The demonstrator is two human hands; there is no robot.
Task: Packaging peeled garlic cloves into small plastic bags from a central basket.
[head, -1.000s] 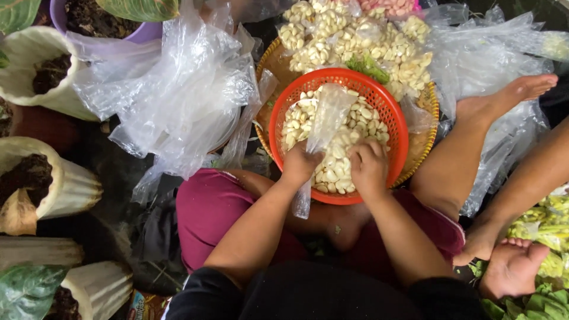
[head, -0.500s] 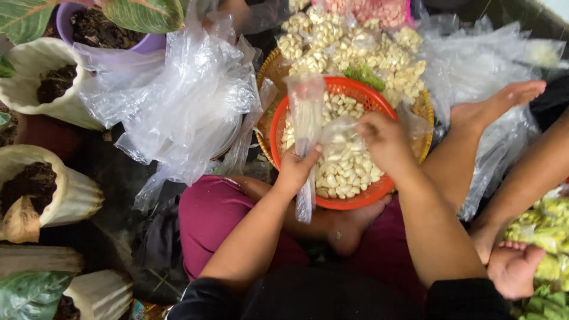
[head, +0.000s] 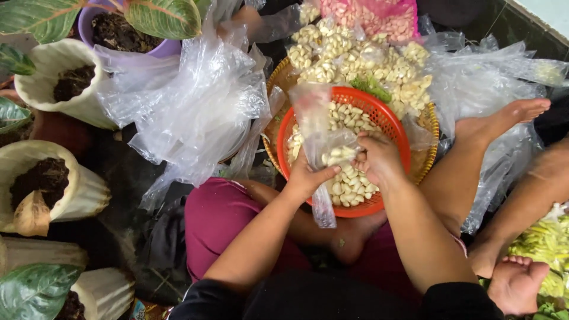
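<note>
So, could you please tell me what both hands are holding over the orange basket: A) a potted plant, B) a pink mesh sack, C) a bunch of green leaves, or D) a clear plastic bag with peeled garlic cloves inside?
D: the left hand and right hand hold a clear plastic bag containing pale cloves above the orange basket.

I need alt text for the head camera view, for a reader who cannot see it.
Seen from above, a seated person's left hand and right hand hold a clear plastic bag partly filled with peeled garlic cloves over an orange basket of cloves. Potted plants stand at the left.
</note>
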